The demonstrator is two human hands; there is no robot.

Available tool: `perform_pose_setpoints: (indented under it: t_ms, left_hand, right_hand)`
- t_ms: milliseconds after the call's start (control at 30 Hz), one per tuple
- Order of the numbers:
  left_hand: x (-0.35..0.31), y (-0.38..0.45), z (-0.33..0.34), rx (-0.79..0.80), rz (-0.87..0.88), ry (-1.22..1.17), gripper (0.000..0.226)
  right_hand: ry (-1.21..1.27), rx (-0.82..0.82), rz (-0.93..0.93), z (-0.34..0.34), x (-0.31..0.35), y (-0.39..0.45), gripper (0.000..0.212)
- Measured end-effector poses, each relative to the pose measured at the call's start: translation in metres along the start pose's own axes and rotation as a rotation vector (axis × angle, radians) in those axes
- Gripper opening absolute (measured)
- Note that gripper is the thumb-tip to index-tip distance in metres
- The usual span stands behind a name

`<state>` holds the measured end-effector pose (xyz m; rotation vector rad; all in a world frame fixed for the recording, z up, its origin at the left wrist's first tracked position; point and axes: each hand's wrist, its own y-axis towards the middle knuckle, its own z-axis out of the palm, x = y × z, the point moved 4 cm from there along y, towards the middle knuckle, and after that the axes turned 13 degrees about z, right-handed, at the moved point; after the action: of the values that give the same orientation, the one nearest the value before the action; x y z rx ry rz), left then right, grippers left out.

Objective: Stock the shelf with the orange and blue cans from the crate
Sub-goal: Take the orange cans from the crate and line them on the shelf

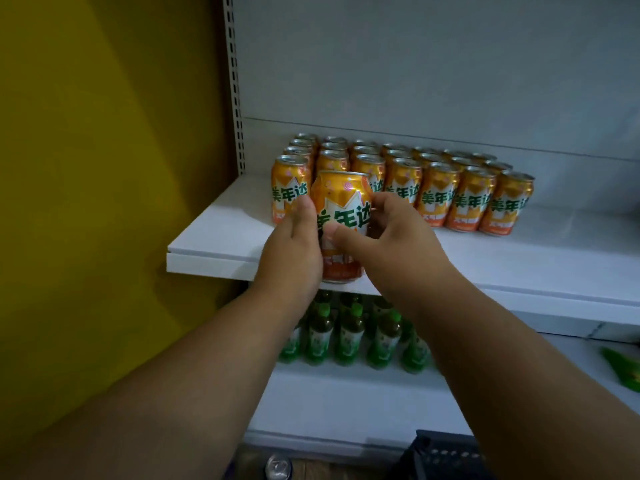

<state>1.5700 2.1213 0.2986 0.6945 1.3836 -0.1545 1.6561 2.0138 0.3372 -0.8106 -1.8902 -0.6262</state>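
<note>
Both hands hold one orange can (pixel 341 216) upright in front of the white shelf (pixel 221 233). The left hand (pixel 294 251) presses its palm and fingers against the left side of the can, and the right hand (pixel 388 237) wraps the right side, with the thumb lying across the label. So each hand is closed on this same can, not wide open.

The can is near the front edge of the shelf, at the left part. From this view I cannot tell if its bottom already rests on the shelf or hangs just before the edge.

Behind it stand the rows of orange cans (pixel 440 195), upright and close together, all labels turned to the front. I think the two hands are used to turn the label forward and to keep the can straight, so that it fits in front of the others and starts a new front row.

No blue can stands on this shelf, so the task seems only partly done. On the lower shelf there are green bottles (pixel 349 334). At the bottom edge a can top (pixel 278 467) and a dark crate (pixel 446 459) are visible.
</note>
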Motion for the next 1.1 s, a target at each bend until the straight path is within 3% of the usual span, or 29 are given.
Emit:
perform_pose_setpoints:
  t_ms: [67,133,233,333,400,500,633,767,1100]
  left_hand:
    - [0.003,0.022,-0.01,-0.048,0.186,0.254,0.029]
    - [0.008,0.046,-0.022,-0.174,0.245,0.367,0.004]
    - [0.025,0.083,-0.031,-0.275,0.214,0.452,0.036]
    - [0.045,0.104,-0.023,-0.198,0.152,0.541,0.075]
    - [0.056,0.107,-0.02,-0.166,0.148,0.522,0.084]
    - [0.064,0.112,-0.021,-0.153,0.111,0.484,0.086]
    - [0.065,0.116,-0.019,-0.091,0.094,0.453,0.069]
    - [0.067,0.117,-0.018,-0.13,0.107,0.473,0.061]
    - [0.073,0.121,-0.017,-0.152,0.123,0.52,0.061]
  right_hand:
    - [-0.009,-0.04,0.001,0.004,-0.005,0.021,0.056]
    - [-0.021,-0.085,0.005,0.011,-0.012,0.042,0.069]
    - [-0.026,-0.125,0.015,0.02,-0.023,0.073,0.076]
    - [-0.052,-0.169,-0.005,0.028,-0.028,0.097,0.069]
    - [-0.067,-0.202,-0.033,0.035,-0.028,0.108,0.064]
    - [-0.066,-0.231,-0.05,0.043,-0.03,0.121,0.064]
    - [-0.059,-0.277,-0.032,0.051,-0.034,0.13,0.059]
    - [-0.025,-0.308,0.001,0.054,-0.038,0.136,0.055]
    - [-0.089,-0.316,0.024,0.056,-0.034,0.138,0.049]
